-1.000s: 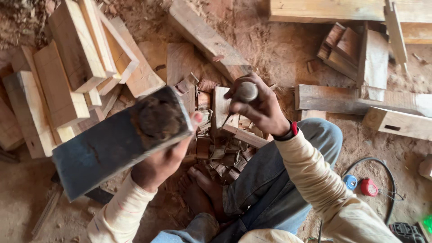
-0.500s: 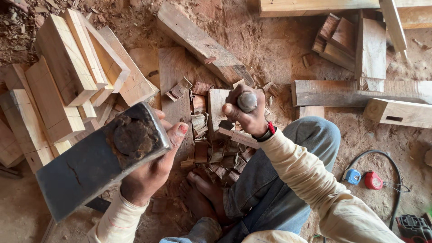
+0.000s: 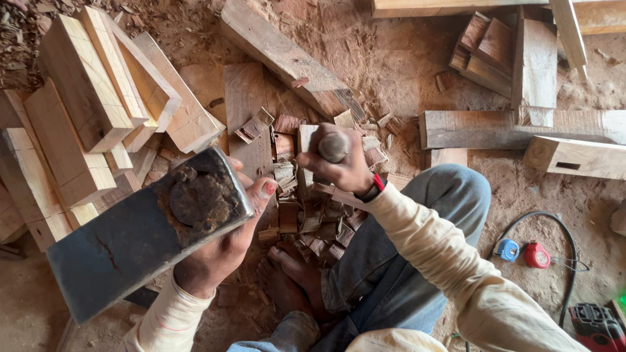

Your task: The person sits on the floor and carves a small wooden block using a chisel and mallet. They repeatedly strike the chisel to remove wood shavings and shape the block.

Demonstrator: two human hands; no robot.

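My left hand (image 3: pixel 218 257) grips a long dark grey wooden block (image 3: pixel 124 251) near its rough, knotted end, which points up towards the camera. The block slants down to the lower left. My right hand (image 3: pixel 345 173) is closed around a rounded wooden tool handle (image 3: pixel 333 147), seen end-on; the tool's head is hidden below the hand. Under both hands lies a heap of reddish wood chips (image 3: pixel 306 215), with my bare foot (image 3: pixel 287 277) beside it.
Pale sawn wood blocks (image 3: pixel 78 124) are stacked at the left. Planks and offcuts (image 3: pixel 515 124) lie at the top and right on sandy ground. A black cable (image 3: pixel 561 241), two small tape measures (image 3: pixel 525 253) and a red power tool (image 3: pixel 596 326) sit at the lower right.
The grey block has come down and to the left in my left hand. My right hand with the handle has shifted slightly left and lower, over the chip heap.
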